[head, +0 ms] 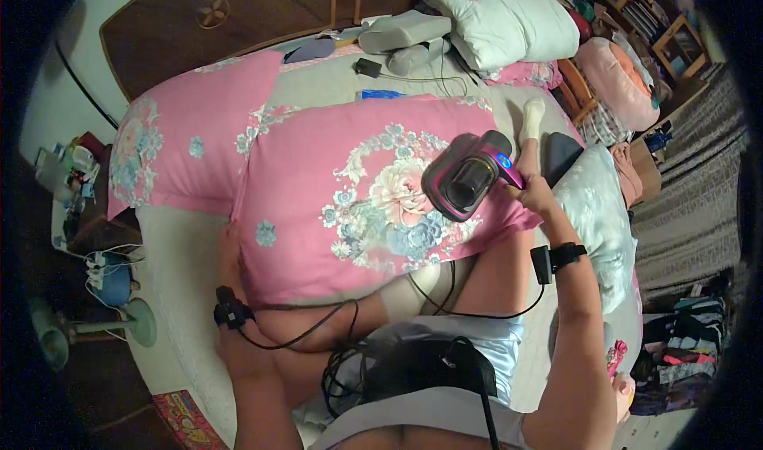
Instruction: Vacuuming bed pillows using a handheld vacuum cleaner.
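My right hand [534, 195] grips the handle of a handheld mite vacuum cleaner [465, 176], magenta and black with a lit blue spot. Its broad head is over the right part of a pink floral pillow [310, 170], close to the printed peony; whether it touches the fabric cannot be told. My left hand [230, 241] is at the pillow's left edge, the fingers partly hidden by the fabric, so its hold is unclear. A second pink floral pillow [197, 134] lies against that edge at the upper left. Both wrists wear black strapped devices with cables.
Around me on the bed [179, 259] are a black adapter [368, 67] with a cord, a grey foam pillow [405, 31], white pillows [512, 24] and a pale blue pillow [596, 223]. Black cables [340, 372] cross my lap. A green fan [140, 323] stands left of the bed.
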### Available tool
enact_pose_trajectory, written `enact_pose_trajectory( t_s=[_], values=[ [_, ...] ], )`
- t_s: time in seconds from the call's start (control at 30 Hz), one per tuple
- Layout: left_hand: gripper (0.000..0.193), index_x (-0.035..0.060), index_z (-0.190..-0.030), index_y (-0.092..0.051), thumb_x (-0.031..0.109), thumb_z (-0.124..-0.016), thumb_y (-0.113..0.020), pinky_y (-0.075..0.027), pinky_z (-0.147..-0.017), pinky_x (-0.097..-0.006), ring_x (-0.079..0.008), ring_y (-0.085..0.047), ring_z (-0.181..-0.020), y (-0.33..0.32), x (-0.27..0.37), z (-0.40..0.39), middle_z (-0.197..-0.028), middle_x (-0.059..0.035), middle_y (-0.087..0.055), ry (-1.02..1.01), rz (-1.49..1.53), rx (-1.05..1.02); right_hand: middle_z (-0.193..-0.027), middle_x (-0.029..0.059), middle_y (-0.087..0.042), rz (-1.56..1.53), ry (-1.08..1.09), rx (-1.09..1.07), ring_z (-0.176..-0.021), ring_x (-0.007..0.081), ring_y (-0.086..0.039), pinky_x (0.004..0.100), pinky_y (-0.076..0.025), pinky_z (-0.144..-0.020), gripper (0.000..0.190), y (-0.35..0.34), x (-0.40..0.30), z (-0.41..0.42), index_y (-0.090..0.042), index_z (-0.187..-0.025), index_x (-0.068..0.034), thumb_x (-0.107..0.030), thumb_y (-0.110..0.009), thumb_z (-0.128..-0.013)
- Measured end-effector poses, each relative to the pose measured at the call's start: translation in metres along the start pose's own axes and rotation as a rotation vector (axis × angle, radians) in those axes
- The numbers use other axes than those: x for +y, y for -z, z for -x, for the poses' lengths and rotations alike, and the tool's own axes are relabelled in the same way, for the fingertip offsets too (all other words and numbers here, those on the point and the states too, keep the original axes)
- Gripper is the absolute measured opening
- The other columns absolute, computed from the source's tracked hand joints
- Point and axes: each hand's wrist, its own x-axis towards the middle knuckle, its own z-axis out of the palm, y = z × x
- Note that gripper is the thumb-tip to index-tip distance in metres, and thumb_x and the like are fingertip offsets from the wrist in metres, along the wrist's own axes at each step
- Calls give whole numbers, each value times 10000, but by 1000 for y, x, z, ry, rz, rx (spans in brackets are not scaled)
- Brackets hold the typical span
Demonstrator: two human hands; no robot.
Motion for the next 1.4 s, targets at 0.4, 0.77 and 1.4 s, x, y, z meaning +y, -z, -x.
enact_pose_trajectory(
  t_s=[0.4,0.77,1.4],
  values=[
    [527,-60,-1094,-517,420,-885,-465,-430,-797,-342,-256,-553,-873,3,48,37,-960,-160,-605,-28,18,-1,-655,68,-585,-69,130,15,-548,144,-558,301,-462,-531,368,7,27,16,-594,-961,-16,-294,-687,-739],
    [519,-29,-1165,-483,416,-903,-430,-425,-839,-333,-247,-536,-947,1,11,19,-1063,-117,-571,84,147,-140,-591,69,-539,-122,-118,160,-461,139,-502,293,-424,-444,423,7,2,18,-558,-804,6,-391,-687,-739],
    [422,32,-1186,-476,355,-922,-416,-457,-842,-345,-196,-560,-967,-36,149,83,-1098,-59,-564,331,784,-235,-552,35,-495,-9,-291,67,-433,130,-483,270,-372,-367,504,-13,-17,-194,-532,-691,-23,-514,-635,-738]
  ],
)
